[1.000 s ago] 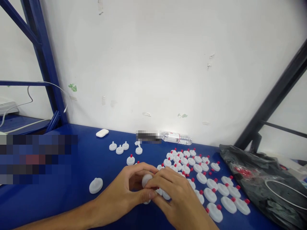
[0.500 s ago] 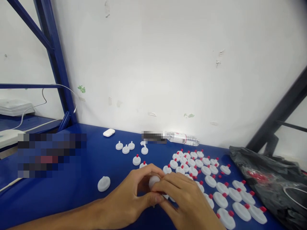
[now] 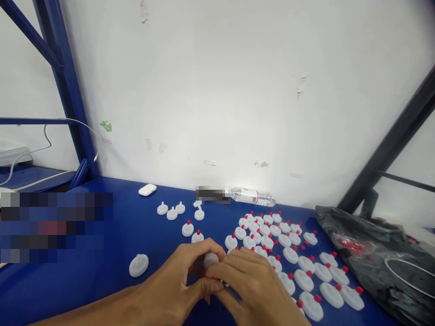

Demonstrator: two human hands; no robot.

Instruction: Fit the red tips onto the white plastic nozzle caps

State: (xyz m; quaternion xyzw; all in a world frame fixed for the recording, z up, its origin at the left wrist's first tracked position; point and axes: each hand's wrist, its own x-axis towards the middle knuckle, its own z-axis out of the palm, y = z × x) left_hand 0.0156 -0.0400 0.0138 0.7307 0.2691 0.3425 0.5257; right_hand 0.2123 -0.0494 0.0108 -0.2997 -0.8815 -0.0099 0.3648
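Observation:
My left hand (image 3: 180, 278) and my right hand (image 3: 253, 285) meet at the front of the blue table, both closed around a white plastic nozzle cap (image 3: 211, 259). Most of that cap is hidden by my fingers, so its tip cannot be made out. To the left lies another white cap (image 3: 138, 266) with no red tip. Just beyond my fingers stand two caps with red tips, a farther one (image 3: 187, 230) and a nearer one (image 3: 197, 237). Several more red-tipped caps (image 3: 304, 280) spread out to the right of my right hand.
Untipped white caps (image 3: 172, 214) stand farther back, near a white rounded case (image 3: 147, 189). A clear bottle (image 3: 249, 196) lies along the wall. Black plastic (image 3: 377, 258) with a bag of red pieces (image 3: 355, 245) covers the right side. Blue frame posts (image 3: 70, 86) rise at left.
The view has turned slightly, so the table things appear farther left. My hands remain together around the white nozzle cap, with only a small shift of the fingers.

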